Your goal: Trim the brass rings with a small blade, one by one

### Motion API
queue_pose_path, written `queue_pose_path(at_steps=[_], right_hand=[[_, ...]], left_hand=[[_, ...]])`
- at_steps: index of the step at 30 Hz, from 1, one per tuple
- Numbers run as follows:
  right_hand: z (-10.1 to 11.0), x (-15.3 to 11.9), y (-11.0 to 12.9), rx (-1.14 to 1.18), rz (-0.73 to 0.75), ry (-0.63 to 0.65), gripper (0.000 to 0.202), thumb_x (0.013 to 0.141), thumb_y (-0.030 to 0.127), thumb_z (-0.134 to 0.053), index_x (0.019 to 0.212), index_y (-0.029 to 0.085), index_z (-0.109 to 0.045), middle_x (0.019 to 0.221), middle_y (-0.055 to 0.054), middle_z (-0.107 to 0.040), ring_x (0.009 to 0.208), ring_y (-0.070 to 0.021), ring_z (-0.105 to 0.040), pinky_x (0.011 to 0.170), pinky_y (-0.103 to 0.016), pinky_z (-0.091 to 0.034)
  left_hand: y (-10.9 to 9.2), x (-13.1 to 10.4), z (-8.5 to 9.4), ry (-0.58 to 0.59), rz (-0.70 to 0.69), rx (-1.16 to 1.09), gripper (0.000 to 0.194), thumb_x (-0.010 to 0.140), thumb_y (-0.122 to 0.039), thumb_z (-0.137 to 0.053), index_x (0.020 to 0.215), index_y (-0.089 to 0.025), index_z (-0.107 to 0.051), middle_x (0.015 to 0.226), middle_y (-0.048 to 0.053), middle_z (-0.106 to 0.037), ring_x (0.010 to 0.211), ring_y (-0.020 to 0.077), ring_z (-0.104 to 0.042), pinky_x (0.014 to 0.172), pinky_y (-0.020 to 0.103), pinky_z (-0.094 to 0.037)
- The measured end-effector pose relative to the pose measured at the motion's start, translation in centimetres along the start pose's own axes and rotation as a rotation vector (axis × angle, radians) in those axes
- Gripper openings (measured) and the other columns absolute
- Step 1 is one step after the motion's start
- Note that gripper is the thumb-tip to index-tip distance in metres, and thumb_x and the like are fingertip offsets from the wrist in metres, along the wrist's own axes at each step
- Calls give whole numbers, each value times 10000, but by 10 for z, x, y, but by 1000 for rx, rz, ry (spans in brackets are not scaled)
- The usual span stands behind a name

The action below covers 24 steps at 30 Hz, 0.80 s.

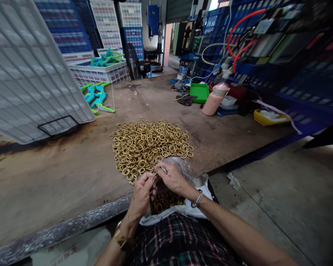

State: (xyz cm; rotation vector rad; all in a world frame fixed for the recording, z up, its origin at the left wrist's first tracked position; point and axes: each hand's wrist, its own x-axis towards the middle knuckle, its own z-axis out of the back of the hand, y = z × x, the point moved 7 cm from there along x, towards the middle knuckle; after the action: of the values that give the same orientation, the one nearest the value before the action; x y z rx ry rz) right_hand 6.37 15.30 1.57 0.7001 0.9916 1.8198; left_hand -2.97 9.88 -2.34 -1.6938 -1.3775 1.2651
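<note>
A heap of brass-coloured rings (150, 142) lies on the table just beyond my hands. My left hand (141, 192) is closed, with thumb and fingers pinching what looks like a brass ring, mostly hidden by the fingers. Close against it, my right hand (173, 179) is closed around a small grey metal tool (164, 170); only a short piece of it shows, so its kind is unclear. The fingertips of both hands meet at the ring. Below them, an open white sack (192, 210) at my lap holds more rings (168, 201).
A big white plastic crate (39, 74) stands tilted at the left. Turquoise and green toy bows (98, 96) lie behind it. A pink bottle (215, 99), a green tray (199, 93) and a yellow tray (270, 117) are at the right. Plastic film wraps the table's front edge (100, 218).
</note>
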Motion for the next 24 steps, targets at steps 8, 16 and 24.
queue_pose_path(at_steps=[8, 16, 24], right_hand=[[-12, -11, -6, -448, 90, 110, 198, 747, 97, -437, 870, 175, -571, 712, -21, -614, 634, -130, -523, 581, -220, -299], [-24, -12, -5, -641, 82, 204, 247, 772, 100, -385, 948, 155, -549, 801, -71, -637, 678, -160, -560, 570, -251, -290], [-20, -4, -25, -740, -72, 180, 254, 781, 91, -391, 991, 141, -523, 828, -98, -653, 696, -183, -598, 587, -260, -336]], left_hand=[[-2, 1, 5, -59, -41, 73, 262, 777, -430, -546, 736, -177, -496, 532, -69, -434, 397, 42, -389, 363, 147, -263], [-7, -2, 5, -100, -64, 139, 292, 753, -462, -562, 705, -182, -498, 506, -67, -447, 394, 50, -394, 370, 151, -275], [-6, -11, 0, -72, -68, 129, 278, 733, -444, -594, 687, -180, -519, 475, -63, -458, 382, 54, -390, 380, 164, -283]])
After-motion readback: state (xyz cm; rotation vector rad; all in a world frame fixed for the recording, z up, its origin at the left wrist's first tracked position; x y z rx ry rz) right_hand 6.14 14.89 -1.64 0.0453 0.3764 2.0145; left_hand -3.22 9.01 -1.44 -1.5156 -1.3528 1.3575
